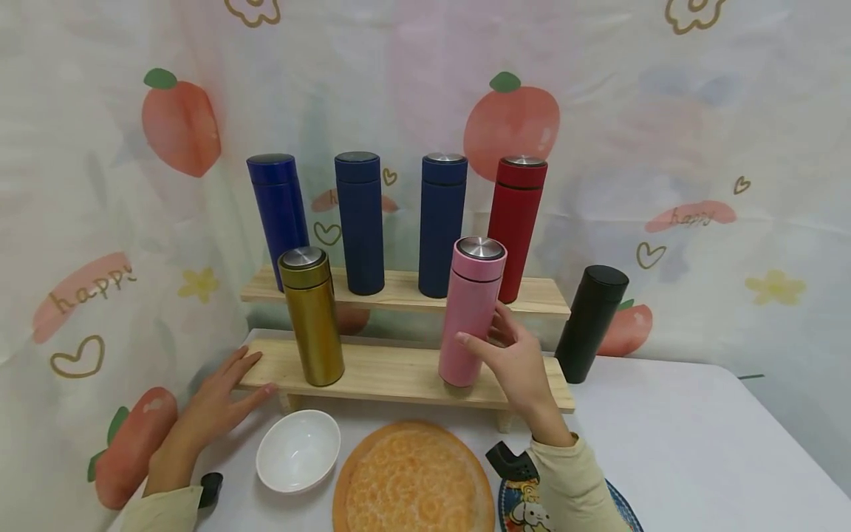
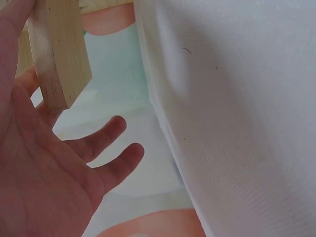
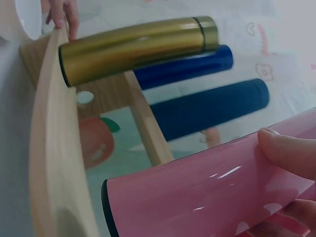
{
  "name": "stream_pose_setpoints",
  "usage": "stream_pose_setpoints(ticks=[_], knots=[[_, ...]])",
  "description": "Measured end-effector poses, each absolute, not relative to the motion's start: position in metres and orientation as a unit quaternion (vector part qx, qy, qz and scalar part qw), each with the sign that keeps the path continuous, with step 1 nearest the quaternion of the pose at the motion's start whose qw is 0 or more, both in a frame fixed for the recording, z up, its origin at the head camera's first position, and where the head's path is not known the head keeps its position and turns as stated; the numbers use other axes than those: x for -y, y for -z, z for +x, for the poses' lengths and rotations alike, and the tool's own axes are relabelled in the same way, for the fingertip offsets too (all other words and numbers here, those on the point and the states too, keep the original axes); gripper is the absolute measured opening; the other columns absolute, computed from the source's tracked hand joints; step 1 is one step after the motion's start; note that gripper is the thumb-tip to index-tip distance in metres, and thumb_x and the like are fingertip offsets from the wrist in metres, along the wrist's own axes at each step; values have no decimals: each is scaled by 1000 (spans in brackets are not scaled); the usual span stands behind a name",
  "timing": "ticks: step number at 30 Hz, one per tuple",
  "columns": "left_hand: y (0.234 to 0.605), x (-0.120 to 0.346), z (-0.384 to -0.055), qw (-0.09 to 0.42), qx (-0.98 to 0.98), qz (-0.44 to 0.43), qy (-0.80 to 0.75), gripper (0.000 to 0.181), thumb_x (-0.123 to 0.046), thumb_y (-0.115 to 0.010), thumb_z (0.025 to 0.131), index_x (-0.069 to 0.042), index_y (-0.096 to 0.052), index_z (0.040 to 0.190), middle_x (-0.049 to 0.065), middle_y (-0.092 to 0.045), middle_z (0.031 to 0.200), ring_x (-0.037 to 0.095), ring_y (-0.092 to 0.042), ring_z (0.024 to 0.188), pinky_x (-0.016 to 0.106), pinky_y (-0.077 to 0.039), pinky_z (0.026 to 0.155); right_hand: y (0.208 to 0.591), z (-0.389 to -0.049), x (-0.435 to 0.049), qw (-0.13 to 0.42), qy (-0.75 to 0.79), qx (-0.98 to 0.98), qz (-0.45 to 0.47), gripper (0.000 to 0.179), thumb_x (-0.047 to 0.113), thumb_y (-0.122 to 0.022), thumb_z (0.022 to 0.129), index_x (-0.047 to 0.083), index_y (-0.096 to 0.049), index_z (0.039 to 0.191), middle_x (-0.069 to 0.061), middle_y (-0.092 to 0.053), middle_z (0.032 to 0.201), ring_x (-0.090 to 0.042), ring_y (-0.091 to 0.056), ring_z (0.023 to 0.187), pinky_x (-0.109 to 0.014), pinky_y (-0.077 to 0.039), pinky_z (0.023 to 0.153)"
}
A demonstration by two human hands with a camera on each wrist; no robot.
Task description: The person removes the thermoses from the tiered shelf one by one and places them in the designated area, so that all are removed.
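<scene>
My right hand [image 1: 518,362] grips a pink thermos flask [image 1: 468,318] with a steel-topped lid, thumb in front and fingers round its far side. In the right wrist view, a small gap shows between the base of the pink flask [image 3: 197,187] and the lower wooden shelf [image 1: 392,369]. My left hand [image 1: 216,403] rests at that shelf's left end. The left wrist view shows its fingers [image 2: 106,138] spread loosely beside the board end [image 2: 61,59]. Upright on the lower shelf stands a gold flask [image 1: 312,318].
Several flasks stand on the upper shelf [image 1: 402,284]: blue ones [image 1: 442,229] and a red one [image 1: 521,214]. A black flask [image 1: 592,325] is right of the rack. In front lie a white bowl [image 1: 299,452], a round tan mat [image 1: 415,480] and a patterned blue mat [image 1: 621,502].
</scene>
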State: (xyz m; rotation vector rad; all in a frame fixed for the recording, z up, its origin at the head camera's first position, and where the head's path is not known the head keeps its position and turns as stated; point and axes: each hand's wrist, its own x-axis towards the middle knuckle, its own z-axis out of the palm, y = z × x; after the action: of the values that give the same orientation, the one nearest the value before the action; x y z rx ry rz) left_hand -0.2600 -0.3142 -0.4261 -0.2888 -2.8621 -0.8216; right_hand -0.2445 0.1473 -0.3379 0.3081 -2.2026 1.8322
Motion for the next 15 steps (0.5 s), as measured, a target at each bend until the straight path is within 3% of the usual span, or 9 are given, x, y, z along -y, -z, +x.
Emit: stream_pose_setpoints(ticks=[4, 11, 15], knots=[[427, 313, -260, 75, 955, -96, 272, 82, -51, -69, 103, -1, -39, 161, 33, -24, 169, 66, -29, 145, 83, -29, 109, 333, -242, -165, 139, -622, 765, 93, 79, 26, -80, 99, 14, -40, 166, -13, -56, 156, -33, -58, 137, -47, -51, 110], [427, 315, -261, 74, 953, -96, 277, 83, -51, -69, 102, -1, -39, 161, 34, -23, 169, 65, -29, 145, 83, -29, 109, 328, -243, -194, 173, -614, 766, 74, 77, 25, -79, 100, 14, -41, 166, -13, -56, 156, -33, -57, 137, -26, -54, 102], [428, 314, -261, 72, 953, -96, 277, 83, -51, -69, 103, -1, -39, 161, 33, -23, 169, 65, -29, 145, 83, -29, 109, 327, -243, -207, 190, -608, 769, 58, 74, 24, -78, 100, 14, -43, 165, -14, -57, 154, -33, -57, 135, -32, -53, 106]])
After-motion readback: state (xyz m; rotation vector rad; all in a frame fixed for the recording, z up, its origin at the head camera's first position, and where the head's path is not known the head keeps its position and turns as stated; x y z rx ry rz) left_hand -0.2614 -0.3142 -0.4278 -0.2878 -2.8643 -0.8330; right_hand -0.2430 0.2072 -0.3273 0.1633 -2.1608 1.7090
